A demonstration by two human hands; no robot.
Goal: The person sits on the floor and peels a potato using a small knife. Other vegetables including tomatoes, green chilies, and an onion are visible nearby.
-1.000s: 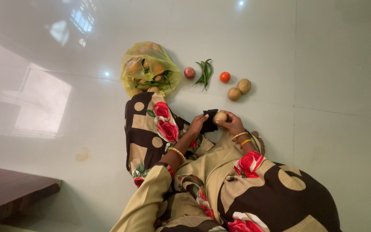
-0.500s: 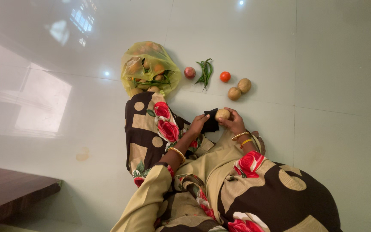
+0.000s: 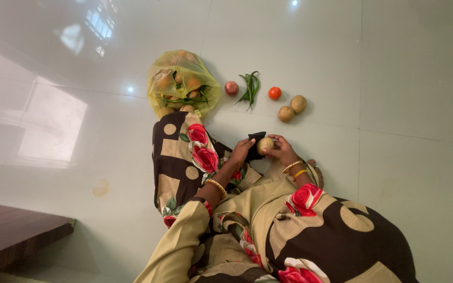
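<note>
Gripping a small round tan potato (image 3: 266, 145), the right hand (image 3: 283, 152) curls its fingers around it above the lap, while the left hand (image 3: 241, 151) pinches a dark black cloth (image 3: 254, 148) pressed against the potato's left side. Farther off on the pale glossy tiled floor (image 3: 405, 78) lie two more tan potatoes (image 3: 292, 109), a small red tomato (image 3: 274, 93), a bunch of green chillies (image 3: 250, 88) and a reddish onion (image 3: 231, 88). At the far left sits a yellow plastic bag of vegetables (image 3: 183, 84).
</note>
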